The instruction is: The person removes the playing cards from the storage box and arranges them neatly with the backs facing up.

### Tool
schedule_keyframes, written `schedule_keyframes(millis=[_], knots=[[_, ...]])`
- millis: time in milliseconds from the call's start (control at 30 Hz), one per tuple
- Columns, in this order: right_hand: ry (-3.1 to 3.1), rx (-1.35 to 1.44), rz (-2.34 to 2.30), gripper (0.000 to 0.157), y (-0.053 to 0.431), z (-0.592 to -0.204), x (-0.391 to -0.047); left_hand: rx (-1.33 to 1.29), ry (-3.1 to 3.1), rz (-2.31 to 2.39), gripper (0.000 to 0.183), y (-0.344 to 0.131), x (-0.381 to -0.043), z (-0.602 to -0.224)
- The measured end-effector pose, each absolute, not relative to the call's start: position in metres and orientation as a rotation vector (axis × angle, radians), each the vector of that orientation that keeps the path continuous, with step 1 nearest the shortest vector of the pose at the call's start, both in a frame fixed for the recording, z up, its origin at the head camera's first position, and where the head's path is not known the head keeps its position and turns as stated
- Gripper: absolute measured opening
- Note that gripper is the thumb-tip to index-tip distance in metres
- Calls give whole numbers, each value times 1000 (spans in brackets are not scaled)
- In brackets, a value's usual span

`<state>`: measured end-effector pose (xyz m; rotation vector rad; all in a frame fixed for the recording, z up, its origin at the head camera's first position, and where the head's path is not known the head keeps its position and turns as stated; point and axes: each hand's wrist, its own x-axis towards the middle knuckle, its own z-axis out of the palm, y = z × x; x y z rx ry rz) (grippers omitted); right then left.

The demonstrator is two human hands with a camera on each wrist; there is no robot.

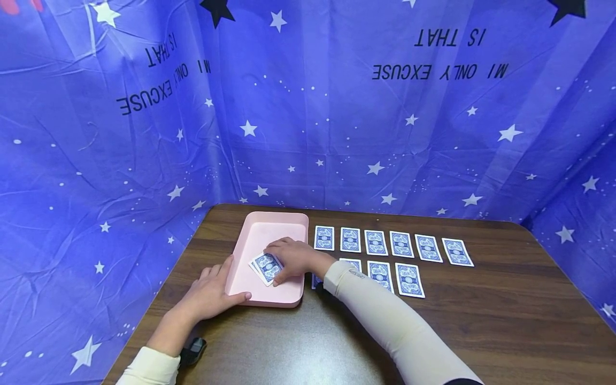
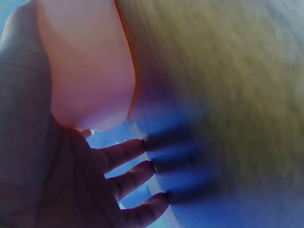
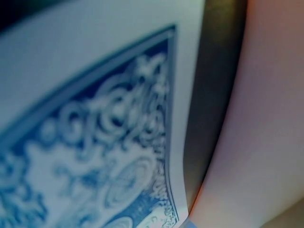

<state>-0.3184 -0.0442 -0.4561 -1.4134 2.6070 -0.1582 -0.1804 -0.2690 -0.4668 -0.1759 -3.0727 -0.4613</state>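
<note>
In the head view, a pink tray (image 1: 243, 235) lies on the left of the table. My right hand (image 1: 295, 258) reaches into it and holds a blue-backed playing card (image 1: 267, 264) between thumb and fingers. Beneath that card, the white edge of another card (image 1: 256, 271) shows in the tray. My left hand (image 1: 207, 291) rests against the tray's near left corner, thumb along the front edge and fingers along the left side. The left wrist view shows its fingers (image 2: 130, 179) fairly straight beside the tray (image 2: 90, 76).
Several face-down cards lie in two rows right of the tray, a back row (image 1: 376, 243) and a front row (image 1: 409, 280). My right sleeve partly covers the front row. A card (image 3: 114, 123) fills much of the right wrist view, beside the tray wall (image 3: 261, 95). Blue star-printed curtains (image 1: 337, 107) surround the table.
</note>
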Motion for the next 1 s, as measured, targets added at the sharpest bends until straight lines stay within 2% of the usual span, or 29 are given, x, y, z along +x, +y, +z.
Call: schedule_keyframes(millis=[633,1000], knots=[[2644,-1451,-194,94,-43,-461,-322,-157,-3094,-485,112,-268,-180,-465],[2693,-1514,-281,101,-36,-443,-316,-169,-3077,-456,113,-269,-181,-467]])
